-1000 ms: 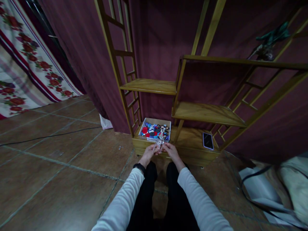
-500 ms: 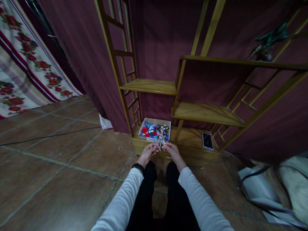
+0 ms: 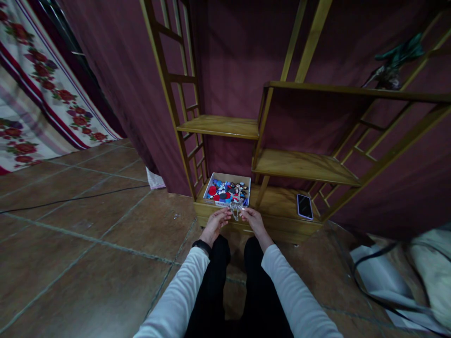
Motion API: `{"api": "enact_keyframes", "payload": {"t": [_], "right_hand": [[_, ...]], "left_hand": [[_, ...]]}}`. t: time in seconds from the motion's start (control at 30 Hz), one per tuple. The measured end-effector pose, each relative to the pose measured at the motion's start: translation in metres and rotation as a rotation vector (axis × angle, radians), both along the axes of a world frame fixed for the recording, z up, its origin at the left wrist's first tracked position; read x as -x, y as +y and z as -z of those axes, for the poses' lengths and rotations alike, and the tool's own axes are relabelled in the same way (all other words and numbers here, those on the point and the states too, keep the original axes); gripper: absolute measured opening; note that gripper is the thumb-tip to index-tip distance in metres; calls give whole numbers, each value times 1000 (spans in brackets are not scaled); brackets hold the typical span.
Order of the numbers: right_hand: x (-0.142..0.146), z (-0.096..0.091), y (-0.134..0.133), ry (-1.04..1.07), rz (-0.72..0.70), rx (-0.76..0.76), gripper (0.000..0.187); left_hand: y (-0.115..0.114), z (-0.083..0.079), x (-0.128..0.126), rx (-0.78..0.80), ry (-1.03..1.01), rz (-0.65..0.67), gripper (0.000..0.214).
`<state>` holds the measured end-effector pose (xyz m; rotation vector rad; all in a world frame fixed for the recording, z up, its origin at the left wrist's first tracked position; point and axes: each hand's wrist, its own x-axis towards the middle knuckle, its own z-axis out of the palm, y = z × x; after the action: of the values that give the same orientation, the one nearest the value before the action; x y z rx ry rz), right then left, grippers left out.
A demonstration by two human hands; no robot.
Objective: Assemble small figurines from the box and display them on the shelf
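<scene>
Between my two hands is a small clear, shiny piece [image 3: 236, 207], see-through like plastic or glass; its exact kind is too small to tell. My left hand [image 3: 216, 222] pinches its left side, and a dark band circles that wrist. Fingers of my right hand [image 3: 254, 220] are closed on its right side. Just beyond the hands, a shallow white box [image 3: 229, 177] holds many small colourful figures [image 3: 225, 190] in red, blue, black and white. The clear piece overlaps the box's front edge in view.
The box stands on the low base of a wooden shelf unit [image 3: 218, 126]. A phone [image 3: 304, 206] lies on the base to the right. A dark cable [image 3: 88, 196] crosses the tiled floor at left. Bags [image 3: 384, 277] sit at lower right, and a dark red curtain [image 3: 232, 56] hangs behind.
The clear piece has turned slightly between my fingers, and its lower part now hangs more plainly. Both hands stay nearly in place; the view has shifted a little.
</scene>
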<state>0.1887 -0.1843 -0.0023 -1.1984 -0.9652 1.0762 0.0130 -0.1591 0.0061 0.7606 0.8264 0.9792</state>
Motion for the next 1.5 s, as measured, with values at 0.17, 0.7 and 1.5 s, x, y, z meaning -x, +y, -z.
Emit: {"api": "enact_keyframes", "payload": {"t": [0.17,0.7,1.5], "right_hand": [[1,-3,-1,-4,-12,-1,37],[1,-3,-3,113,-27,72,46],[2,2,-4,88,-117,110,41]], "left_hand": [[-3,2,-3,-5,27,-59,31],[0,9,-7,-24,10,-61,27],[-2,5,-8,-51,53,-26,35]]}}
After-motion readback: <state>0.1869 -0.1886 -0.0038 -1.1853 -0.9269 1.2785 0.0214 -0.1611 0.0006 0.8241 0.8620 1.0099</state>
